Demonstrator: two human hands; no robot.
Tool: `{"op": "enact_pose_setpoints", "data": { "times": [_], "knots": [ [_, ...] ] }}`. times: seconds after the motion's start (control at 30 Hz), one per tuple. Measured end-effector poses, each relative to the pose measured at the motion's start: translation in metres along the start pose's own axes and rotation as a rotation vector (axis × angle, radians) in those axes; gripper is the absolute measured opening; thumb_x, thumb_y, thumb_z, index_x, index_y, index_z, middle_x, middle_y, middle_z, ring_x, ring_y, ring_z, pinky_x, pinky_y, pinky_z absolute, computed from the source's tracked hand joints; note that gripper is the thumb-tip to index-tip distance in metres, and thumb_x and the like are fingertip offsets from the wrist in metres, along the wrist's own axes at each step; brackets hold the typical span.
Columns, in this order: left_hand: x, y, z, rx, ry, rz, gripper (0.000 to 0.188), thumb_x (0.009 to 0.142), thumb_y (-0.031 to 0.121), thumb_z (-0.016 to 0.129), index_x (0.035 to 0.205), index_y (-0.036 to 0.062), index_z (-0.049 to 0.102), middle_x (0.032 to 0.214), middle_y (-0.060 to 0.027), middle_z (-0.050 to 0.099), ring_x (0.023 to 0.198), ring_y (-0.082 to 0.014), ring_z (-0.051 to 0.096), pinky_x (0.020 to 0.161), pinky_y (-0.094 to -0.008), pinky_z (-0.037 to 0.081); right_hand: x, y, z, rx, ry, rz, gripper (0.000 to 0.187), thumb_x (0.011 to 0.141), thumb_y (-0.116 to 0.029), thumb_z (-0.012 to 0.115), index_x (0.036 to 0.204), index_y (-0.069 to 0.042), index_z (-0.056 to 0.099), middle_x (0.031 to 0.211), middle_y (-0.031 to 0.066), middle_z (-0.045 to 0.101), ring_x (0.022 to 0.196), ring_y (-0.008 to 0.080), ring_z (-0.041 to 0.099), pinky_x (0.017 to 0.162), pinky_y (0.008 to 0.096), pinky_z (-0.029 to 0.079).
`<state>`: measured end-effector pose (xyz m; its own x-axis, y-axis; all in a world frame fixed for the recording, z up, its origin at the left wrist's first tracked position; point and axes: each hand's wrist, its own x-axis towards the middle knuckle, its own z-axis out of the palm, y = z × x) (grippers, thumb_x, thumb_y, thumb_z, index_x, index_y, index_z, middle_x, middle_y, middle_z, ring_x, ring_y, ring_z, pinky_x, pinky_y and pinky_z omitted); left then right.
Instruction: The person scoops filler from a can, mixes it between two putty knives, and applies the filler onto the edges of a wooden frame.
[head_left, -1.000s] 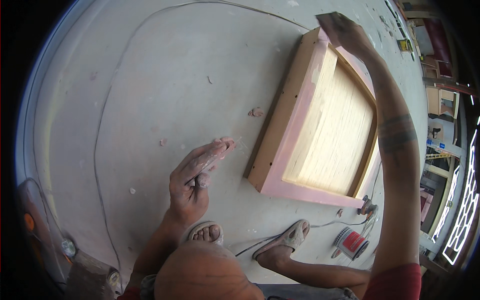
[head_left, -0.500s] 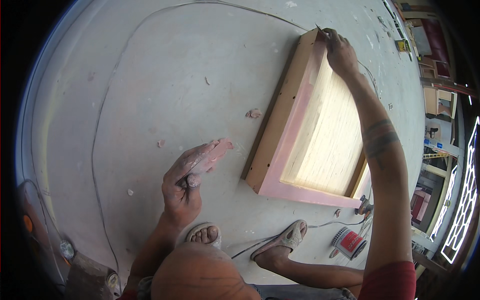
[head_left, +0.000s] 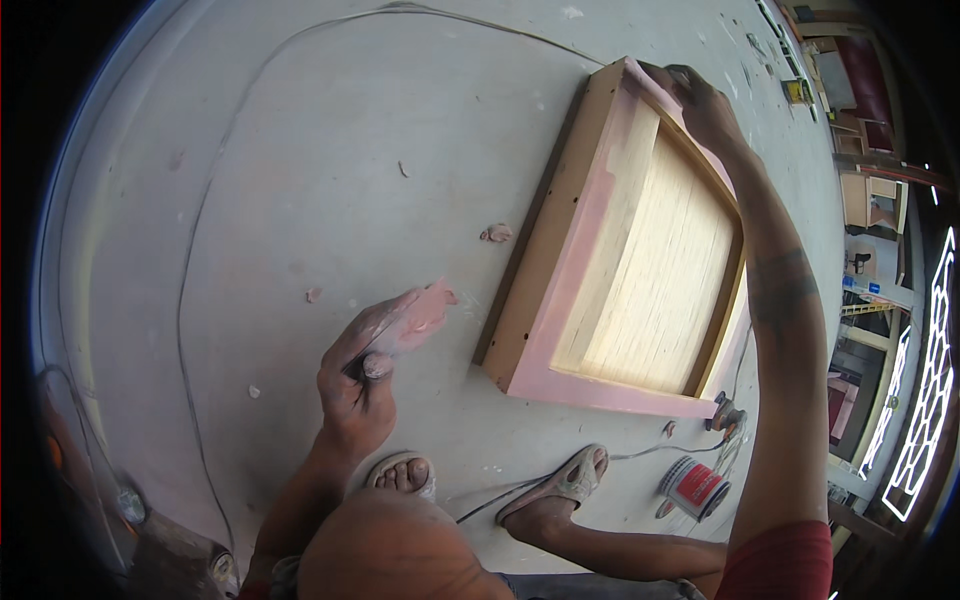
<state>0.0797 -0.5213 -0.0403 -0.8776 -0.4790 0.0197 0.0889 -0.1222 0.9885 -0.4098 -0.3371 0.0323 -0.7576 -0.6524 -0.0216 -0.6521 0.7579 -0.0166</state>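
My left hand (head_left: pixel 357 390) is closed around a flat piece smeared with pink putty (head_left: pixel 425 315), held above the floor left of a wooden panel box. The thumb presses on the near part of that piece, and pink residue coats the fingers. The wooden panel box (head_left: pixel 510 340) lies on the floor, with pink filler spread along its raised rim and a bare pale panel inside. At its far corner, my right hand (head_left: pixel 695 100) is closed with the fingertips down at the rim. A thin scraper blade showed there earlier; now the fingers and shadow largely hide it.
Putty lumps (head_left: pixel 496 233) lie on the floor left of the box. A tin (head_left: pixel 694 487) and a power tool (head_left: pixel 727 412) with a cord stand near the box's near right corner. A long cable (head_left: pixel 183 300) curves across the floor at left. My sandalled feet (head_left: pixel 575 475) are close by.
My right hand has shifted slightly right and nearer along the far rim from the corner. My left hand stays nearly still with its putty. The view has tilted a little.
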Motion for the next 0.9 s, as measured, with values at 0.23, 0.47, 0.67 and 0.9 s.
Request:
{"op": "enact_pose_setpoints", "data": {
  "times": [0.23, 0.47, 0.67, 0.9],
  "knots": [
    [-0.005, -0.008, -0.006, 0.016, 0.048, -0.006, 0.037, 0.106, 0.017, 0.044, 0.128, -0.0094, 0.056, 0.125, -0.0199, 0.062, 0.115, -0.0242, 0.061, 0.100, -0.0345, 0.046, 0.024, -0.011, 0.020, 0.028, 0.014, 0.088, 0.039, 0.099, -0.032, 0.051, 0.132, -0.014, 0.059, 0.119, 0.0221, 0.066, 0.114, 0.0420, 0.061, 0.093, 0.0466, 0.048],
    [0.002, -0.006, -0.003, 0.049, 0.026, -0.007, 0.038, 0.106, 0.018, 0.043, 0.129, -0.0082, 0.057, 0.122, -0.0186, 0.063, 0.110, -0.0226, 0.061, 0.097, -0.0327, 0.047, 0.037, 0.007, 0.024, -0.054, 0.012, 0.141, 0.041, 0.097, -0.033, 0.050, 0.134, -0.018, 0.059, 0.127, 0.0171, 0.064, 0.119, 0.0362, 0.059, 0.101, 0.0436, 0.045],
    [0.002, -0.007, 0.001, 0.037, 0.031, -0.021, 0.044, 0.106, 0.025, 0.044, 0.131, -0.0097, 0.054, 0.121, -0.0175, 0.063, 0.111, -0.0206, 0.060, 0.097, -0.0325, 0.047, 0.013, -0.049, -0.005, -0.021, -0.192, 0.013, 0.041, 0.100, -0.046, 0.048, 0.132, -0.027, 0.063, 0.136, 0.0060, 0.060, 0.123, 0.0286, 0.057, 0.106, 0.0397, 0.043],
    [-0.006, -0.008, 0.002, 0.034, 0.023, -0.070, 0.054, 0.106, 0.037, 0.048, 0.133, -0.0100, 0.052, 0.120, -0.0142, 0.063, 0.108, -0.0182, 0.059, 0.096, -0.0308, 0.047, -0.010, -0.068, -0.006, 0.139, -0.249, 0.031, 0.035, 0.099, -0.030, 0.049, 0.130, -0.026, 0.065, 0.135, 0.0064, 0.061, 0.123, 0.0273, 0.057, 0.105, 0.0384, 0.044]
  ]
}}
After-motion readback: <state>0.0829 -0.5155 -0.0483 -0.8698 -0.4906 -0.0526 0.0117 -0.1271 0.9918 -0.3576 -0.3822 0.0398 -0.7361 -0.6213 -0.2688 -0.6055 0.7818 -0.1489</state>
